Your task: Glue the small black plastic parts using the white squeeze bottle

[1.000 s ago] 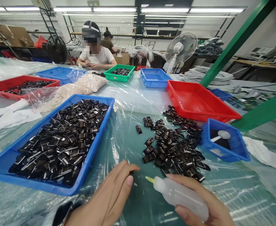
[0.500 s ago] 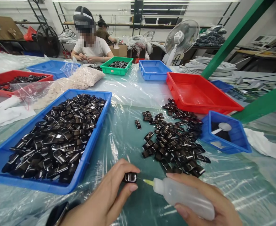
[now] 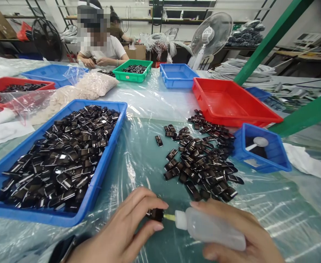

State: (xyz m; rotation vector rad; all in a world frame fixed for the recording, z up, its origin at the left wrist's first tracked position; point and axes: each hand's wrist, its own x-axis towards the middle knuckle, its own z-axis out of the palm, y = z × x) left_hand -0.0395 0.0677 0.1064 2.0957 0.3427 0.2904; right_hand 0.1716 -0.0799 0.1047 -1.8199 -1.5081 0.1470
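Between the thumb and fingers of my left hand [image 3: 130,223] is a small glossy black plastic part [image 3: 156,214], partly covered by the fingertips. My right hand [image 3: 237,226] grips a translucent squeeze bottle [image 3: 213,228] lying nearly level, its white cap and thin yellowish tip pointing left. That tip reaches the right end of the black part; whether it touches or enters is too fine to make out. Beyond my hands lies a loose pile of similar black parts [image 3: 204,160] on the plastic-covered table [image 3: 138,160].
A large blue tray [image 3: 109,153] heaped with black parts stands at left. To the right are a red tray [image 3: 231,98] and a small blue bin [image 3: 275,155] holding a scoop and dark material. A green post [image 3: 275,40] slants across the right. Opposite sits a co-worker [image 3: 108,51].
The bottle's tip has closed the gap to the black part, which has turned slightly in my left fingers. The whole view has shifted a little.
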